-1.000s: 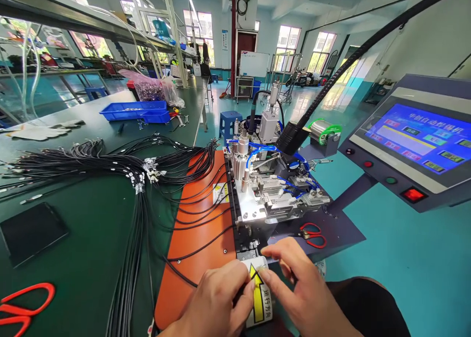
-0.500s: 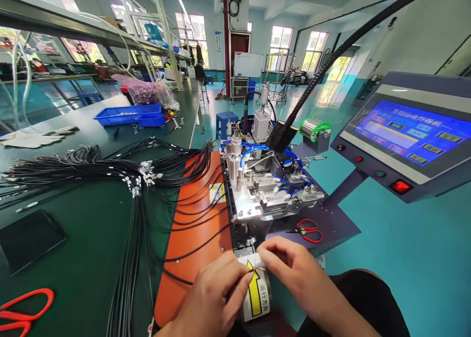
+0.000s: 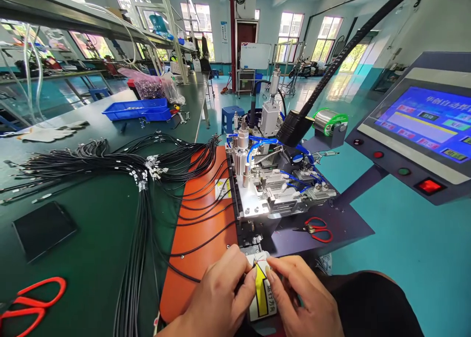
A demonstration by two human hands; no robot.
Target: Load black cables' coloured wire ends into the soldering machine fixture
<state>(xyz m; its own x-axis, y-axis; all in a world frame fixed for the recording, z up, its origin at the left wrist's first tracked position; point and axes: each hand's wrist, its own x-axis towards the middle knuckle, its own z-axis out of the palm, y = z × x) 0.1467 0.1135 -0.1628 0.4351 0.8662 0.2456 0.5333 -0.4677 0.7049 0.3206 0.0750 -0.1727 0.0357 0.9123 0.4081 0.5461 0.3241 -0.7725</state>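
Fingertips of the left hand (image 3: 221,293) and right hand (image 3: 301,298) are pinched together on the thin coloured wire ends (image 3: 259,262) of a black cable (image 3: 184,273), held at lower centre of the frame just over a yellow arrow label (image 3: 262,298), apparently so the strands line up with the small fixture (image 3: 253,241) directly above them. Beyond it, at centre, a soldering machine (image 3: 272,185) is seen beside an orange mat (image 3: 198,244) across which more cables are draped. A bundle of black cables (image 3: 91,165) is spread at left, red scissors (image 3: 29,302) lie at lower left, and a touchscreen panel (image 3: 423,126) is lit at right
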